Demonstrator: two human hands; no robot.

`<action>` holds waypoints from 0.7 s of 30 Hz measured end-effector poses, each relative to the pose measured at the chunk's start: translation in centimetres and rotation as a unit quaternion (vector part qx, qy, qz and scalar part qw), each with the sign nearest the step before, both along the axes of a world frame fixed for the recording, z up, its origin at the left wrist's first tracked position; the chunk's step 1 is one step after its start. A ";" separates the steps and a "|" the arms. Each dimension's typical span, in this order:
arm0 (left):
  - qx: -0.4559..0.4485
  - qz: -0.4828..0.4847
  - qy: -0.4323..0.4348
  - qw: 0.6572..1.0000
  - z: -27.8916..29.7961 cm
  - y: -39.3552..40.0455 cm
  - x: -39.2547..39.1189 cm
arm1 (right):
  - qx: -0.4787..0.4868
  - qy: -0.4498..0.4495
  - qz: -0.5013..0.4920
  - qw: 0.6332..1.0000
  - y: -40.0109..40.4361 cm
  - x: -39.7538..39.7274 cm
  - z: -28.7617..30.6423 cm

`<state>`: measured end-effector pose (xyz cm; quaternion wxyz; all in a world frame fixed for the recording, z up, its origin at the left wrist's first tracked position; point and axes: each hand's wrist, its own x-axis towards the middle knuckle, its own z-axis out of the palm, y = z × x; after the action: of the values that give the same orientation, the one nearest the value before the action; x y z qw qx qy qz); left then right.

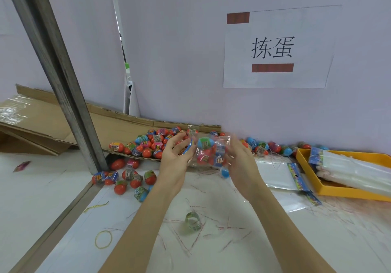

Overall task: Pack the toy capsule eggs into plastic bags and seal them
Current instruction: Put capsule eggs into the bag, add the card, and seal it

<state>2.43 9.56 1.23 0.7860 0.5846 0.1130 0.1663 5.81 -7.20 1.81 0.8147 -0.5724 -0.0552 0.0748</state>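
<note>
White worktop (264,241) runs under everything, strewn with thin red-and-clear strips. Flattened cardboard (118,124) lies along its far edge, carrying a heap of loose capsule eggs (152,143), with more spilled onto the worktop by the metal post (63,78). An orange tray (330,190) at the right edge holds bundled empty bags (355,169). Above the middle, the left hand (175,158) and right hand (241,162) grip a clear plastic bag (208,153) of eggs between them, fingers curled on its sides. A yellow rubber band (103,239) lies near the front-left.
</note>
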 end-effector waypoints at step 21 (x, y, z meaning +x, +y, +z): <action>0.304 0.152 -0.080 0.937 -0.4 -0.4 -0.4 | -0.030 -0.032 -0.016 0.999 1.3 -1.6 -0.1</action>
<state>2.04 9.16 0.85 0.5426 0.7561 0.0815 0.3567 4.18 -5.88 1.74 0.7958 -0.5999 -0.0699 0.0446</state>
